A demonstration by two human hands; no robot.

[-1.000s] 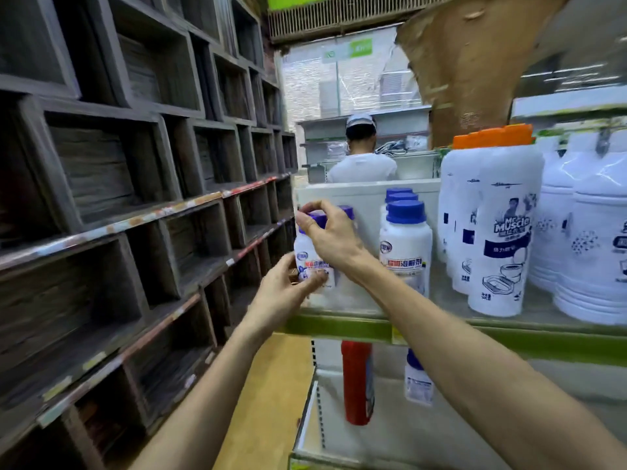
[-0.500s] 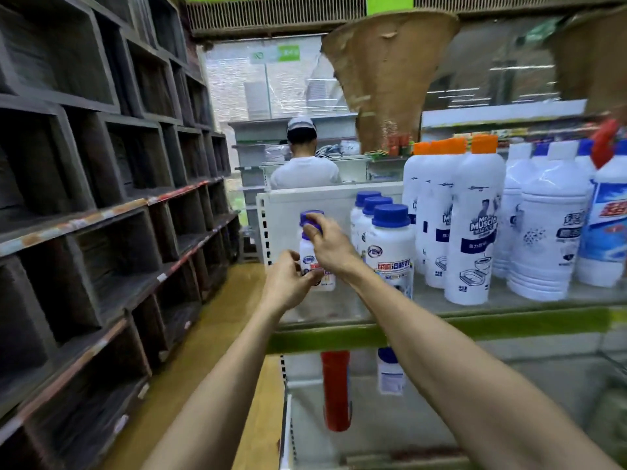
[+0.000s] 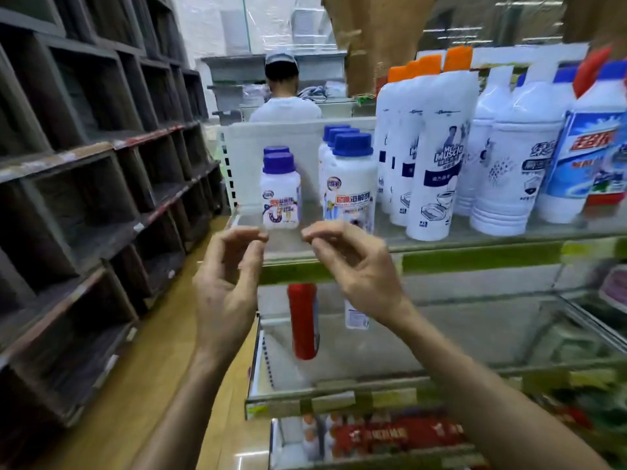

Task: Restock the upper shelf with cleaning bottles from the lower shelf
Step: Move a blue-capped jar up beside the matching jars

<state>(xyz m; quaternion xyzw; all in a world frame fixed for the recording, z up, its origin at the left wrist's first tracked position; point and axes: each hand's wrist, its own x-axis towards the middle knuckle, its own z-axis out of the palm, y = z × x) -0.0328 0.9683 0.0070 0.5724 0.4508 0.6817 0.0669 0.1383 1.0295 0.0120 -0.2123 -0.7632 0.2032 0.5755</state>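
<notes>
A small white bottle with a purple cap (image 3: 281, 195) stands upright at the left end of the upper glass shelf (image 3: 475, 234), a second one right behind it. My left hand (image 3: 228, 283) and my right hand (image 3: 356, 266) hover just in front of the shelf edge, below that bottle, fingers loosely curled and holding nothing. On the lower shelf (image 3: 458, 334) stand a red bottle (image 3: 303, 320) and a white bottle (image 3: 356, 315), partly hidden behind my right hand.
Blue-capped white bottles (image 3: 349, 184), tall orange-capped bottles (image 3: 437, 144) and other large bottles (image 3: 509, 157) fill the upper shelf to the right. Dark wooden cubbies (image 3: 84, 198) line the aisle's left side. A person in white (image 3: 285, 96) stands beyond the shelf end.
Both hands have let go of the purple-capped bottle and drawn back and down from it. The bottle now stands on its own on the upper shelf.
</notes>
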